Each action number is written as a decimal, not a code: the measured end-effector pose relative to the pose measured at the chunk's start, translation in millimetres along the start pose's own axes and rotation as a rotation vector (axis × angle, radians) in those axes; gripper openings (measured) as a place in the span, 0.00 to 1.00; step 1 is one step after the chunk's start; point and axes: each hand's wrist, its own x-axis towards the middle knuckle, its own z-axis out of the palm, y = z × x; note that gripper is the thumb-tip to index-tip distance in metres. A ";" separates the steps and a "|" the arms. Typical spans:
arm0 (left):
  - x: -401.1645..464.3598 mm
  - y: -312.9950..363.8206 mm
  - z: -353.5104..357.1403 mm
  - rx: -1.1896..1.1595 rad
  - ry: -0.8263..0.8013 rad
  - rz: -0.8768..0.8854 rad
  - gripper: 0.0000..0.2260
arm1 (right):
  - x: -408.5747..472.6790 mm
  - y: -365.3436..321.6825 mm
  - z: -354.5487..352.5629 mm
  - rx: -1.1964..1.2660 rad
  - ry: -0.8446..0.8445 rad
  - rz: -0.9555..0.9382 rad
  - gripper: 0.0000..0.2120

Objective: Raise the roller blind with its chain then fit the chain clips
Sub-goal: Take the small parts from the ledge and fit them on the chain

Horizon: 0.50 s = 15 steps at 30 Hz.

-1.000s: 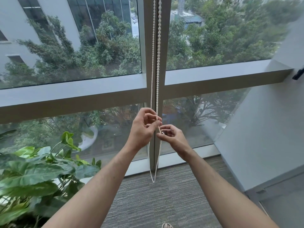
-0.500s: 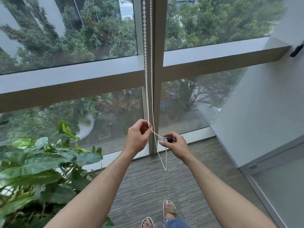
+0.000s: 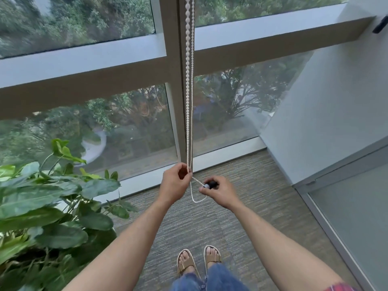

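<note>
From the head view we see our left hand (image 3: 175, 184) closed in a pinch on the white bead chain (image 3: 189, 85), thumb and fingers meeting around both strands just where they reach the hand. Above that grip the chain runs straight up along the window mullion (image 3: 178, 101) and out of the top of the picture. Below and to the right of the left grip, one strand slants across to our right hand (image 3: 220, 191), while the rest hangs as a short loop between the two hands, its bottom just under the right thumb.

Our right hand is curled shut around a small dark chain clip (image 3: 210, 184), held between thumb and forefinger; its pale end faces the left grip and touches the slanting strand. The two grips sit near each other, the right a little lower.

Left of the left forearm stands a leafy potted plant (image 3: 52, 206). Beneath both grips lies the grey carpet (image 3: 262, 206), with our sandalled feet (image 3: 198, 262) at the bottom.
</note>
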 end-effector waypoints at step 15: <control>22.4 -59.3 62.7 0.041 0.023 -0.114 0.07 | 38.9 128.8 26.1 -0.045 0.008 0.153 0.18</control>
